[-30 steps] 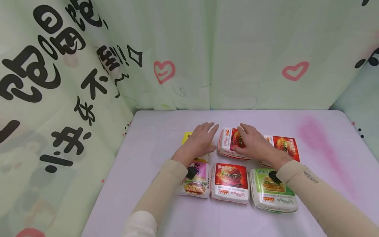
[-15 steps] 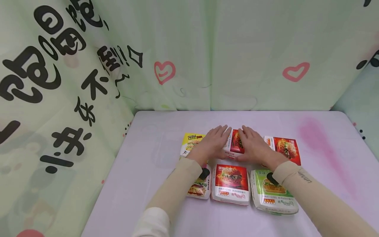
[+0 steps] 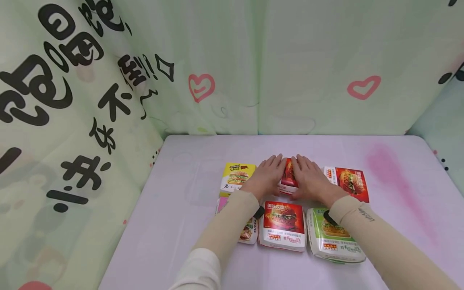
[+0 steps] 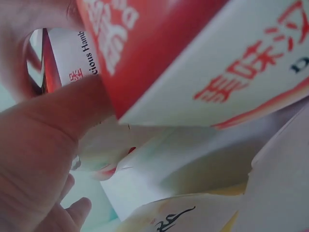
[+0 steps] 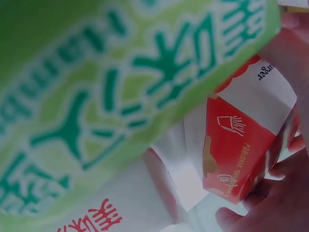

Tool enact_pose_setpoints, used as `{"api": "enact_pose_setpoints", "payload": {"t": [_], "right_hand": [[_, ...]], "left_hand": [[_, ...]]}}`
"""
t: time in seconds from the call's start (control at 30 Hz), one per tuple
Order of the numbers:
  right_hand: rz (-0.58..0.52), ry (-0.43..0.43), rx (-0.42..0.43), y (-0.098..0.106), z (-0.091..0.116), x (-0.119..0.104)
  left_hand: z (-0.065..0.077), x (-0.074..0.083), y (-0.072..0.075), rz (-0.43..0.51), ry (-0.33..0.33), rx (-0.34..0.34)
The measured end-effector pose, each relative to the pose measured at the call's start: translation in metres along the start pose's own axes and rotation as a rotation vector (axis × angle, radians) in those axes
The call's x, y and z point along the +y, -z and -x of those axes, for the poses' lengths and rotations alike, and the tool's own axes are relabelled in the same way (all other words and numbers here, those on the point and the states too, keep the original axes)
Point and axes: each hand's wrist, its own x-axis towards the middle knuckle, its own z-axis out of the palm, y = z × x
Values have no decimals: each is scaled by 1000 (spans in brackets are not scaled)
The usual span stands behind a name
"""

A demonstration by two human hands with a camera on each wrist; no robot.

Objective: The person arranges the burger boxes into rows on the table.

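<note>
In the head view, a red-and-white burger box [image 3: 288,177] stands in the middle of the back row. My left hand [image 3: 266,177] grips its left side and my right hand [image 3: 311,179] grips its right side, so only a strip of its top shows between them. In the right wrist view, thumb and curled fingers span the red side of that box [image 5: 241,145]. The left wrist view has the thumb and fingers around its white side [image 4: 72,53]. A second red-and-white box [image 3: 284,221] lies just in front, below both hands.
A yellow box [image 3: 237,175] stands left in the back row, another red box [image 3: 351,181] right. In front are a pink box [image 3: 248,233], partly under the left sleeve, and a green box [image 3: 337,241] by the right sleeve. A patterned curtain [image 3: 308,64] hangs behind the table [image 3: 174,225].
My left hand has moved right, from over the yellow box to the left side of the middle red box. My right hand has stayed at that box, its fingers shifting slightly. The yellow box is uncovered.
</note>
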Motion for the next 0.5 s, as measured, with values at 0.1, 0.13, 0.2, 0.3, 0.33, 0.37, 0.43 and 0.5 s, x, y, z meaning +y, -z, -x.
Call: {"api": "enact_pose_setpoints", "payload": {"t": [0.1, 0.13, 0.2, 0.3, 0.33, 0.37, 0.43, 0.5], "right_hand": [[6, -12, -3, -1, 0, 1], [11, -13, 0, -2, -1, 1], [18, -14, 1, -2, -1, 0], [25, -8, 11, -2, -1, -1], [28, -4, 14, -2, -1, -1], [32, -1, 16, -2, -1, -1], [43, 11, 25, -2, -1, -1], [53, 26, 39, -2, 0, -2]], "left_hand": [[-1, 3, -1, -46, 6, 7], [-1, 4, -1, -60, 8, 8], [-1, 5, -1, -79, 12, 10], [0, 5, -1, -105, 13, 11], [0, 5, -1, -108, 15, 12], [1, 5, -1, -110, 15, 14], [2, 5, 0, -113, 13, 18], [3, 4, -1, -115, 10, 23]]}}
